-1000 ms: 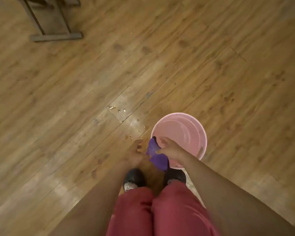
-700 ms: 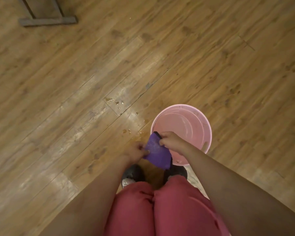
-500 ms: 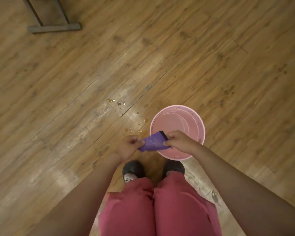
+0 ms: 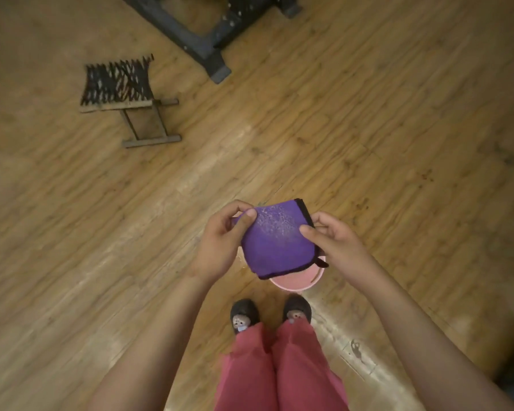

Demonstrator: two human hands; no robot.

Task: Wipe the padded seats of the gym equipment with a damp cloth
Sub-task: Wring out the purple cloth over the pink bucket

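Compared with half a second ago, the purple cloth (image 4: 279, 244) has come up from the bucket's near rim and has been opened from a narrow bunched strip into a flat folded panel. The camera has also tipped up. A folding stool (image 4: 125, 93), then only a foot at the top left corner, now shows whole on the floor (image 4: 368, 129). A dark equipment base (image 4: 196, 34) has entered at the top edge.

The cloth is held in the air between both hands, directly over the pink bucket (image 4: 297, 281), in front of the person's shoes (image 4: 244, 314). The left hand (image 4: 220, 241) pinches the cloth's upper left corner between thumb and fingertips. The right hand (image 4: 336, 241) grips the right edge with the thumb laid on top. Both grips are closed on the cloth.

The cloth is deep purple with black stitched edging along its right and lower sides. Its upper face carries pale speckling (lint or droplets, not distinguishable). A small black tab sticks out at the lower right corner.

The cloth covers most of the bucket, leaving only a pink arc of the near rim visible, so the contents cannot be seen. The right hand's fingers are hidden under the cloth. The equipment base is cut off by the top edge. Red trousers (image 4: 279, 366) run out of the bottom edge.
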